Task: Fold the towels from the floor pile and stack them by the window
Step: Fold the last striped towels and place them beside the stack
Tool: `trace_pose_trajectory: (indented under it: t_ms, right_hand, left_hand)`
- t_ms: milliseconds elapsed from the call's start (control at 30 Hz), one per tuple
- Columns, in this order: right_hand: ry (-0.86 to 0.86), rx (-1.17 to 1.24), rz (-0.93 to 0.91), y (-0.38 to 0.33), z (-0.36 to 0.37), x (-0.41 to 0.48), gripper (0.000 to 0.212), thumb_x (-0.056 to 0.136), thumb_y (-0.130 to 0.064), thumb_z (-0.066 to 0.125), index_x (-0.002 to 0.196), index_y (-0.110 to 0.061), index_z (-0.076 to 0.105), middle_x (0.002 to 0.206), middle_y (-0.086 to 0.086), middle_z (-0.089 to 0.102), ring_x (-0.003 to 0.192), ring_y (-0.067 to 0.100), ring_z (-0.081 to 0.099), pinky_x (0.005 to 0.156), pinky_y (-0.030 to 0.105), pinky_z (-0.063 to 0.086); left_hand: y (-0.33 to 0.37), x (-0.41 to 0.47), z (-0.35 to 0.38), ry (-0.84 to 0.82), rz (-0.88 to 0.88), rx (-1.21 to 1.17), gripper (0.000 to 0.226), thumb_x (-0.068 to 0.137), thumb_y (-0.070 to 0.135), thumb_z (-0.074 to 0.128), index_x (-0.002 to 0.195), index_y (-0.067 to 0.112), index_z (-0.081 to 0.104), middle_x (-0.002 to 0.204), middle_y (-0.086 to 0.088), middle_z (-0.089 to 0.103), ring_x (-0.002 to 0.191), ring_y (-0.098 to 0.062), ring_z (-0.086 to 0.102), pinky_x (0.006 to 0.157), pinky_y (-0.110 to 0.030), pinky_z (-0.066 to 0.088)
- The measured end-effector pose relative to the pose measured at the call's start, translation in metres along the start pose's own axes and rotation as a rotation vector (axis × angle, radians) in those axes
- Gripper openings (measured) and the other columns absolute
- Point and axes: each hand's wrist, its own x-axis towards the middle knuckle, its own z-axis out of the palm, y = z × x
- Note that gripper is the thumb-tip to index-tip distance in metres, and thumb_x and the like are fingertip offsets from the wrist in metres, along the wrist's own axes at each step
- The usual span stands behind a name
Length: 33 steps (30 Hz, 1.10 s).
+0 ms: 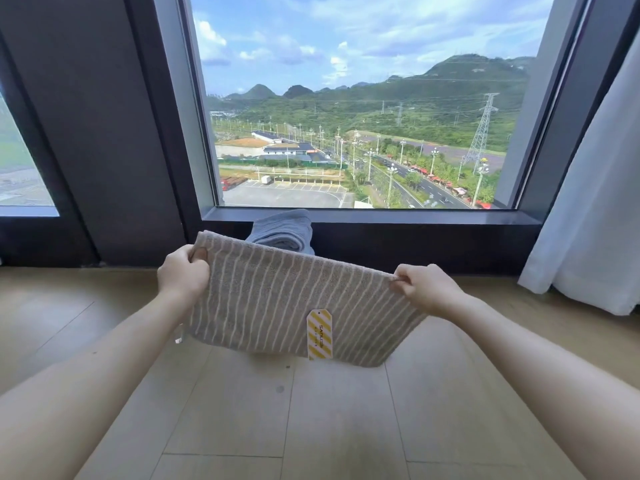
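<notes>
Beige striped towel, looped terry cloth with a ribbed, matt nap; its yellow-and-white tag looks like smooth card (slightly glossy). Behind, 1 blue towel in soft cloth. Pale wood-grain floor, satin; dark smooth sill; thin white fabric curtain.

A white curtain is hung at the right edge, down to a wood-plank floor. A dark wall panel is set at the left. Outside, green hills, a pylon, a tree-lined road and a paved lot are seen.
</notes>
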Motion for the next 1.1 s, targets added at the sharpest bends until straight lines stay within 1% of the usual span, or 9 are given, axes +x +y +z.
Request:
trace_pose_trajectory:
  t_ms: [100, 233, 367, 533, 633, 733, 833, 967, 1100]
  right_hand:
    - [0.02, -0.065, 0.088, 0.008, -0.002, 0.0, 0.022, 0.099, -0.032, 0.036, 0.086, -0.026, 0.053, 0.093, 0.001, 0.061, 0.088, 0.022, 0.057, 0.073, 0.033, 0.045]
    - [0.032, 0.137, 0.204, 0.019, -0.003, -0.007, 0.027, 0.095, -0.02, 0.031, 0.074, -0.021, 0.047, 0.091, 0.001, 0.06, 0.058, 0.022, 0.066, 0.057, 0.026, 0.048]
    - [-0.054, 0.154, 0.198, 0.016, 0.012, -0.011, 0.026, 0.096, -0.022, 0.033, 0.074, -0.021, 0.047, 0.092, -0.004, 0.06, 0.057, 0.02, 0.066, 0.049, 0.021, 0.04]
    - [-0.152, 0.134, 0.093, -0.01, 0.028, -0.007, 0.015, 0.097, -0.03, 0.044, 0.085, -0.023, 0.05, 0.092, -0.004, 0.06, 0.062, 0.018, 0.064, 0.051, 0.019, 0.039]
    - [-0.176, 0.162, 0.027, -0.021, 0.032, -0.004, 0.012, 0.092, -0.03, 0.057, 0.085, -0.022, 0.052, 0.082, -0.009, 0.055, 0.066, 0.018, 0.064, 0.063, 0.023, 0.046]
    - [-0.202, 0.188, 0.0, -0.027, 0.035, -0.003, 0.014, 0.087, -0.03, 0.065, 0.084, -0.024, 0.053, 0.089, -0.007, 0.059, 0.071, 0.018, 0.064, 0.07, 0.025, 0.048]
    - [-0.213, 0.204, -0.026, -0.027, 0.035, -0.007, 0.026, 0.082, -0.032, 0.069, 0.103, -0.024, 0.057, 0.106, -0.001, 0.061, 0.08, 0.014, 0.059, 0.073, 0.022, 0.044]
    - [-0.268, 0.18, -0.052, -0.026, 0.031, -0.015, 0.066, 0.078, -0.038, 0.072, 0.136, -0.027, 0.042, 0.129, -0.002, 0.049, 0.112, 0.013, 0.05, 0.091, 0.022, 0.041]
    - [-0.333, 0.137, -0.059, -0.024, 0.033, -0.016, 0.068, 0.077, -0.034, 0.073, 0.137, -0.03, 0.041, 0.132, -0.008, 0.051, 0.117, 0.013, 0.049, 0.095, 0.024, 0.04]
  left_hand:
    - [-0.001, 0.002, -0.002, 0.009, -0.024, -0.005, 0.033, 0.098, 0.021, 0.036, 0.068, 0.01, 0.045, 0.072, -0.009, 0.049, 0.08, -0.03, 0.044, 0.068, -0.033, 0.03]
    - [-0.004, 0.0, -0.005, 0.063, -0.065, -0.072, 0.029, 0.1, 0.022, 0.034, 0.085, 0.006, 0.054, 0.084, -0.011, 0.053, 0.083, -0.028, 0.044, 0.071, -0.032, 0.031]
    - [0.003, -0.007, 0.0, -0.068, 0.09, -0.05, 0.023, 0.099, 0.018, 0.038, 0.097, 0.013, 0.061, 0.089, -0.008, 0.059, 0.086, -0.026, 0.049, 0.074, -0.032, 0.033]
    - [0.022, -0.016, 0.014, -0.255, 0.213, -0.083, 0.021, 0.098, 0.02, 0.041, 0.095, 0.023, 0.062, 0.09, -0.011, 0.065, 0.082, -0.023, 0.056, 0.071, -0.032, 0.041]
    - [0.032, -0.021, 0.017, -0.343, 0.279, -0.146, 0.004, 0.09, 0.019, 0.06, 0.09, 0.02, 0.064, 0.084, -0.003, 0.069, 0.074, -0.011, 0.059, 0.068, -0.021, 0.044]
    - [0.039, -0.026, 0.019, -0.368, 0.344, -0.194, 0.012, 0.075, 0.021, 0.077, 0.083, 0.017, 0.068, 0.071, 0.013, 0.065, 0.065, 0.003, 0.057, 0.056, -0.004, 0.041]
    - [0.042, -0.03, 0.021, -0.364, 0.323, -0.319, 0.007, 0.079, 0.025, 0.073, 0.075, 0.02, 0.07, 0.06, 0.014, 0.061, 0.058, 0.002, 0.054, 0.057, -0.008, 0.041]
    - [0.046, -0.032, 0.02, -0.374, 0.177, -0.633, 0.007, 0.082, 0.025, 0.068, 0.076, 0.021, 0.068, 0.072, -0.002, 0.059, 0.07, -0.017, 0.054, 0.069, -0.03, 0.046]
    - [0.052, -0.033, 0.018, -0.342, 0.061, -0.812, 0.021, 0.07, 0.038, 0.067, 0.077, 0.019, 0.064, 0.074, -0.003, 0.06, 0.068, -0.018, 0.055, 0.07, -0.035, 0.049]
